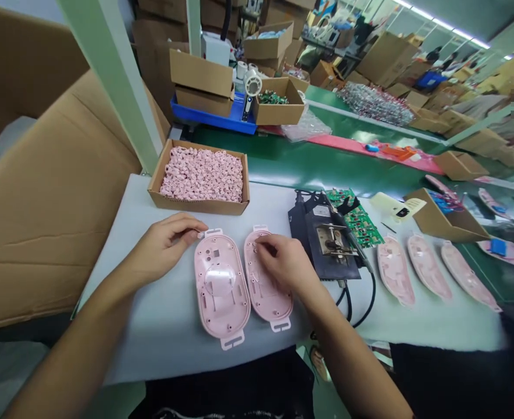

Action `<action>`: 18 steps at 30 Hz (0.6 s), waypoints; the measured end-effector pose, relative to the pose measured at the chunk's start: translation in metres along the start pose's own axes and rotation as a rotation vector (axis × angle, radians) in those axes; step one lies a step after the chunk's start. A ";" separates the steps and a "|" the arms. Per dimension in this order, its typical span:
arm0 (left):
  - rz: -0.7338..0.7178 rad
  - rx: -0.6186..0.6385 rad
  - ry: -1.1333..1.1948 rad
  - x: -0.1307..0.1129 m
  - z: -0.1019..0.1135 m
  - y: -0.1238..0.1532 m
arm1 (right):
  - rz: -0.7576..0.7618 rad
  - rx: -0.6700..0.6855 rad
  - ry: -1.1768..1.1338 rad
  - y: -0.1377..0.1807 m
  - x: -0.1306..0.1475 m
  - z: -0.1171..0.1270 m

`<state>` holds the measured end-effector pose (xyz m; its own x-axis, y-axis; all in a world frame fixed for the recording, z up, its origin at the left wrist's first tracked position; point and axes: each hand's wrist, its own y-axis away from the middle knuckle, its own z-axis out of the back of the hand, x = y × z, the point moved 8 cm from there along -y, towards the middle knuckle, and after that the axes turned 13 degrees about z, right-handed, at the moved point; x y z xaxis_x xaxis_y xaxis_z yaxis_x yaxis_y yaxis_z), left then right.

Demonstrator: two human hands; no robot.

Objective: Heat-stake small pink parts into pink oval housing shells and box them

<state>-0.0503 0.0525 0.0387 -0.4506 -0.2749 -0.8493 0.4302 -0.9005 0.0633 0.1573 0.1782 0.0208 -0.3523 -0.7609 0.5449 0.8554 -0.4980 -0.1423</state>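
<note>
Two pink oval plastic shells lie side by side, hollow side up, on a white mat (161, 326). My left hand (163, 247) rests at the top left corner of the left shell (221, 286), fingers curled in a pinch near its tab. My right hand (285, 261) lies on the upper part of the right shell (268, 291), its fingertips pressed together on the inside. Whatever the fingers hold is too small to make out.
A cardboard box of small pink parts (200, 174) stands behind the shells. Right of my right hand sit a black fixture with cables (331, 244) and a green circuit board (361, 224). Three more pink shells (427, 267) lie farther right. A green conveyor (292, 166) carries boxes beyond.
</note>
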 end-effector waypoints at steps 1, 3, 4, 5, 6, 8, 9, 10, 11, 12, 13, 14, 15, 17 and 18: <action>0.028 0.009 0.014 0.001 -0.002 0.001 | -0.001 -0.005 0.019 0.000 0.000 -0.001; 0.082 0.045 0.053 0.003 -0.006 0.002 | 0.001 -0.017 0.041 0.001 0.002 -0.002; 0.094 0.067 0.063 0.004 -0.009 0.003 | 0.003 -0.019 0.053 0.002 0.004 -0.003; 0.096 0.088 0.057 0.004 -0.012 0.004 | 0.006 -0.020 0.070 0.003 0.005 -0.003; 0.088 0.101 0.042 0.004 -0.013 0.004 | 0.006 -0.024 0.089 0.004 0.005 -0.003; 0.053 0.112 -0.004 0.001 -0.015 0.006 | 0.012 -0.046 0.116 0.007 0.005 0.000; 0.029 0.115 -0.030 0.000 -0.016 0.007 | 0.021 -0.071 0.115 0.008 0.005 0.002; 0.005 0.120 -0.052 -0.002 -0.017 0.007 | 0.035 -0.103 0.105 0.009 0.004 0.005; -0.017 0.124 -0.066 -0.004 -0.018 0.008 | 0.051 -0.133 0.093 0.009 0.003 0.008; -0.035 0.124 -0.070 -0.006 -0.018 0.008 | 0.068 -0.154 0.084 0.009 0.001 0.009; -0.050 0.120 -0.072 -0.007 -0.019 0.009 | 0.084 -0.163 0.084 0.009 0.000 0.009; -0.065 0.112 -0.072 -0.008 -0.019 0.009 | 0.092 -0.159 0.089 0.008 -0.002 0.008; -0.077 0.103 -0.073 -0.009 -0.018 0.009 | 0.091 -0.140 0.091 0.008 -0.005 0.006; -0.090 0.087 -0.081 -0.010 -0.018 0.008 | 0.065 -0.089 0.069 0.005 -0.012 -0.001; -0.092 0.084 -0.086 -0.010 -0.018 0.008 | 0.043 -0.074 0.048 0.005 -0.015 -0.003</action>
<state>-0.0279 0.0545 0.0384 -0.5518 -0.2144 -0.8060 0.3186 -0.9473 0.0339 0.1654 0.1859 0.0094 -0.3351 -0.8005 0.4970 0.8405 -0.4923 -0.2262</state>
